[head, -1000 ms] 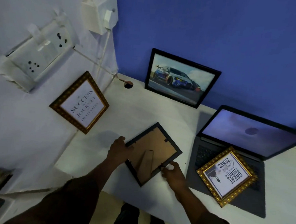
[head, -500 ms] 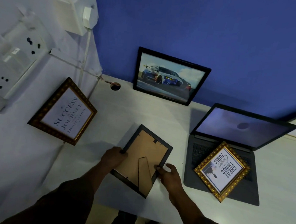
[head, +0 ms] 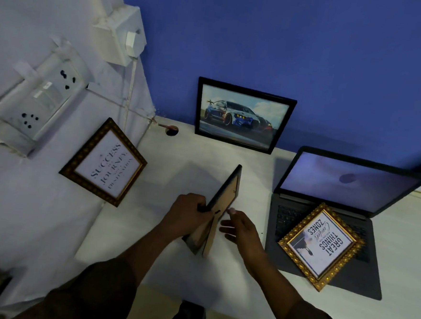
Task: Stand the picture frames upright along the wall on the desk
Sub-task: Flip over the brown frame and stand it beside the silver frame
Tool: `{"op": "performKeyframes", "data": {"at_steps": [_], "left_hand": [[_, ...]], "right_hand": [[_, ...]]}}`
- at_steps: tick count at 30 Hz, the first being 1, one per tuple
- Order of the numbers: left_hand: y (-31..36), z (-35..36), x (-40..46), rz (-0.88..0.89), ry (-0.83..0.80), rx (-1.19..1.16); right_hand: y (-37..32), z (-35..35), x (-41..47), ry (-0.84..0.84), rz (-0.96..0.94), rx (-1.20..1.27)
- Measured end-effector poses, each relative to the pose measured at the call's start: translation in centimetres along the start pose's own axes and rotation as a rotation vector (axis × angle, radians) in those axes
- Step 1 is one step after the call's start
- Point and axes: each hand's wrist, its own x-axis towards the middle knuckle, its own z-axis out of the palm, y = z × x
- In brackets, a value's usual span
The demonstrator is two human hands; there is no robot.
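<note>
Left hand grips the near-left edge of the black frame, which is tipped up on edge above the middle of the desk, its brown back and stand flap facing right. Right hand is open, its fingertips just beside the frame's back; whether they touch it cannot be told. At the right, an open laptop carries a gold frame lying flat on its keyboard. Far along the blue wall stands the car picture, upright. On the left, a dark gold frame leans against the white wall.
</note>
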Motion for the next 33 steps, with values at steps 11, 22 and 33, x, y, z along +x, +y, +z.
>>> {"op": "performKeyframes", "data": {"at_steps": [11,22,33], "left_hand": [[13.2,14.6,-10.9,0.349,0.133,0.544],[21.0,22.6,-9.0,-0.135,0.094,-0.342],[32.0,29.4,-2.4,-0.308,-0.732,-1.030]], "right_hand": [[1.4,-12.2,-10.2,0.098,-0.274,0.032],[1.9,-33.1,-18.7,0.416,-0.435,0.196],[1.2,-45.2,-18.5,0.566,-0.385,0.255]]}}
